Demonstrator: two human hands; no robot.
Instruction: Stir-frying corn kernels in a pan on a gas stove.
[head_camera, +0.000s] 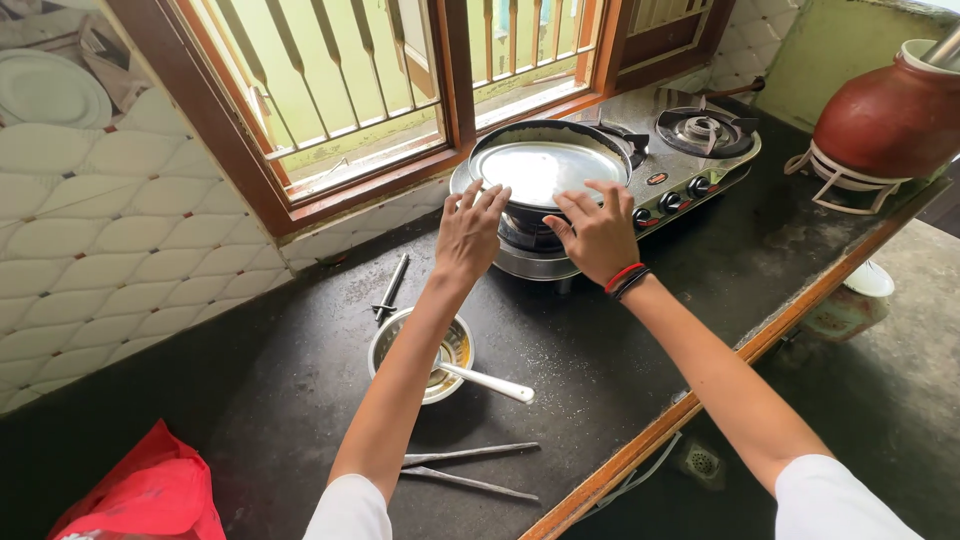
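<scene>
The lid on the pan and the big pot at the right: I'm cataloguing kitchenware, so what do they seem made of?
The lid, which both hands touch (left hand, right hand), looks like polished steel or aluminium: silvery, reflecting window light. The pot looks like unglazed clay: matte reddish-brown, though painted metal is possible.

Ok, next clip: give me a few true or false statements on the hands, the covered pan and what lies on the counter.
1. Both hands, left hand and right hand, are at the steel lid on the pan. True.
2. The pan sits on the far burner. False: it is on the near one; the far burner is bare.
3. A spoon rests in the small bowl. True.
4. The tongs lie on the stove. False: they lie on the counter, near the edge.
5. The red bag hangs from the window. False: it sits on the counter.
</scene>
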